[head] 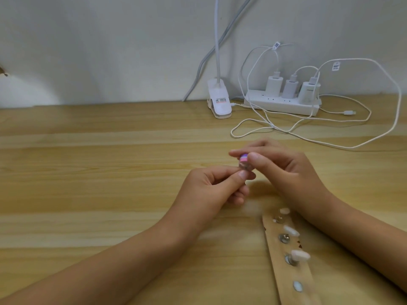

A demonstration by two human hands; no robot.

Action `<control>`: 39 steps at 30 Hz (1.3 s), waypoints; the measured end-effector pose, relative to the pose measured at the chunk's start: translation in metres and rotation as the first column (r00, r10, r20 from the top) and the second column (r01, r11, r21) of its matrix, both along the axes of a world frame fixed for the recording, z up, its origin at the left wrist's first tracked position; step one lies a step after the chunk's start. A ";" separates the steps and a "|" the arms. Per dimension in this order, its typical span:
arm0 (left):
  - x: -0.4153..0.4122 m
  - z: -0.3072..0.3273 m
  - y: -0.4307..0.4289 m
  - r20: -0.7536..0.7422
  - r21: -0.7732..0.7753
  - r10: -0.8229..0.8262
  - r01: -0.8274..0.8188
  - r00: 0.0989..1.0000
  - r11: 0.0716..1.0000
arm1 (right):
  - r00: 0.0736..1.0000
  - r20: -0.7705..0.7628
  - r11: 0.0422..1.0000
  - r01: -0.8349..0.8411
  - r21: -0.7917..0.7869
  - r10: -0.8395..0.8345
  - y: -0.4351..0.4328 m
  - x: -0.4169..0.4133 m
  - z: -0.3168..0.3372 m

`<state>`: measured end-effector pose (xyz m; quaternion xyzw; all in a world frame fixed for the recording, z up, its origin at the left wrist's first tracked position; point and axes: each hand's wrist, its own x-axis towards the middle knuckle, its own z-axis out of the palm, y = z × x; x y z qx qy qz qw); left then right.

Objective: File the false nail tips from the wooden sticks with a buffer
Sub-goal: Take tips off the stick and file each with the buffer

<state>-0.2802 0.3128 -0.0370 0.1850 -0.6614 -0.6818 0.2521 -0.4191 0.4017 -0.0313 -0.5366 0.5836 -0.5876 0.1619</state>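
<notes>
Two bare forearms reach over a light wooden table [99, 172], the hands meeting near its middle. The right hand [284, 170] pinches a small pink and purple buffer [244, 159] between thumb and forefinger. Just below it, the left hand [215, 188] pinches what looks like a clear nail tip [244, 167] between thumb and curled fingers. Buffer and tip seem to touch, though blur hides the detail. At near right, a wooden stick [284, 274] lies flat beside the right forearm, carrying three white nail tips [300, 256] on metal studs. At far right, by the wall, sit a white power strip [284, 105] with chargers and loose cables, and a white clip lamp [219, 102]
</notes>
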 end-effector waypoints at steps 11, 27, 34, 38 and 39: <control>0.000 0.000 0.001 0.025 -0.028 -0.008 0.008 1.000 1.000 | 0.991 -0.134 0.999 -0.022 -0.050 0.016 0.001 0.004 -0.001; -0.001 -0.002 0.001 0.053 -0.066 -0.013 0.016 0.998 0.998 | 0.990 0.085 0.990 -0.116 0.082 0.109 0.000 -0.008 0.000; -0.001 -0.001 0.001 0.056 -0.058 -0.023 0.026 0.998 0.998 | 0.995 0.049 0.994 -0.095 0.063 0.092 0.001 -0.005 0.000; -0.001 -0.001 0.001 0.056 -0.055 -0.023 0.026 0.998 0.998 | 0.996 0.033 0.996 -0.079 0.046 0.077 0.000 -0.006 0.000; -0.001 -0.001 0.001 0.054 -0.050 -0.020 0.022 0.998 0.999 | 0.996 0.053 0.995 -0.079 0.060 0.076 0.000 -0.006 -0.001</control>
